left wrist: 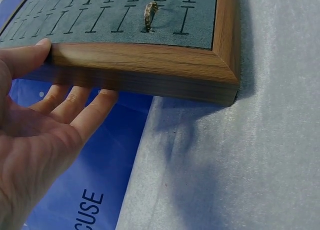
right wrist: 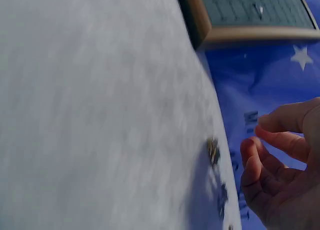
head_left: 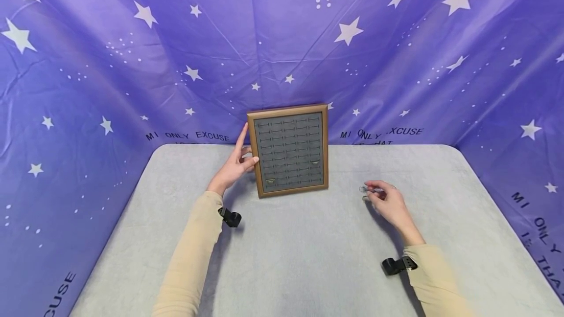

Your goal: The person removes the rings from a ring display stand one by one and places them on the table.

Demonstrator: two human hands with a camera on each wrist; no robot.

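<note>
A wooden-framed ring display board [head_left: 288,150] with a grey-green slotted pad stands tilted up near the back of the table. My left hand [head_left: 233,168] steadies its left side, with the thumb at the front edge and other fingers behind in the left wrist view. A gold-coloured ring [left wrist: 150,16] sits in a slot near one corner, and another ring [head_left: 315,163] sits toward the right side. My right hand [head_left: 389,204] is low over the table at the right, its fingers bent loosely beside several small rings [right wrist: 213,151]. Nothing shows between its fingertips in the right wrist view.
The grey cloth-covered table [head_left: 282,253] reaches back to a purple-blue curtain [head_left: 220,38] printed with white stars and lettering. The curtain also hangs along both sides. A black wrist camera [head_left: 230,217] is strapped to the left sleeve, another wrist camera [head_left: 396,265] to the right.
</note>
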